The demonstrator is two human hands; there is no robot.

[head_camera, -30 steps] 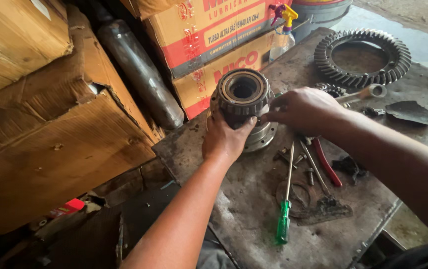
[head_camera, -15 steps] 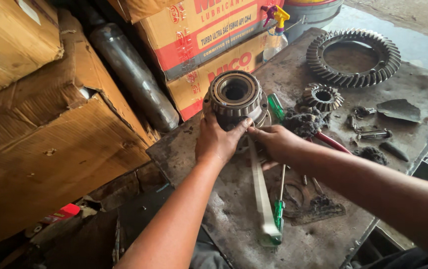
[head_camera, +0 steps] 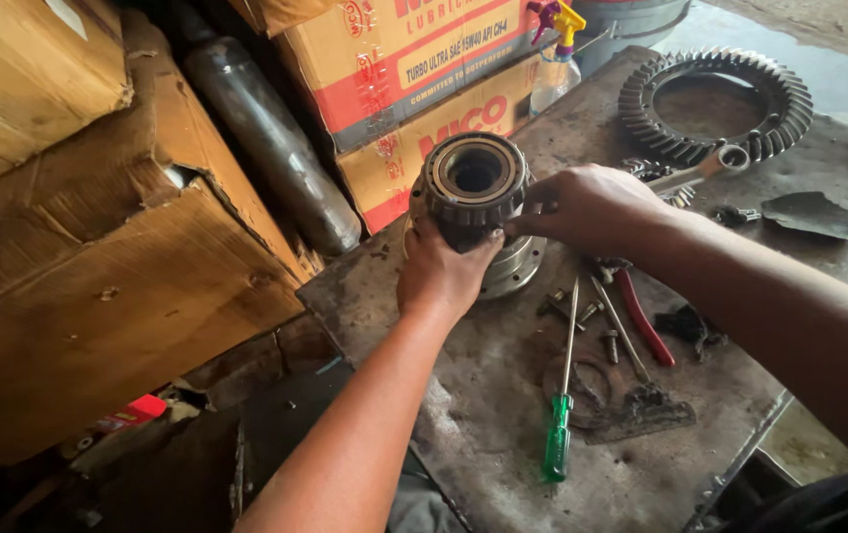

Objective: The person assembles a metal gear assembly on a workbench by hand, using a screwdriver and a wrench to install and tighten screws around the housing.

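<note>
Differential housing (head_camera: 473,212) | left hand (head_camera: 441,273) grips its near side | right hand (head_camera: 587,209), back from the tools, fingers closed on its right flank beside wrench (head_camera: 700,170) | both hands now steady it

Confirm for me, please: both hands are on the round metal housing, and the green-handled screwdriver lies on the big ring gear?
Not quite. Both the left hand and right hand are on the round metal housing, but the head view shows the green-handled screwdriver lying on the metal table, far from the ring gear.

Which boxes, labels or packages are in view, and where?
Printed carton: top centre behind the bench, tan with red and white bands.
Second carton: beneath it, tan with red band.
Plain box: left, worn brown cardboard.
Spray bottle: right of cartons, clear, yellow-pink trigger.
</note>
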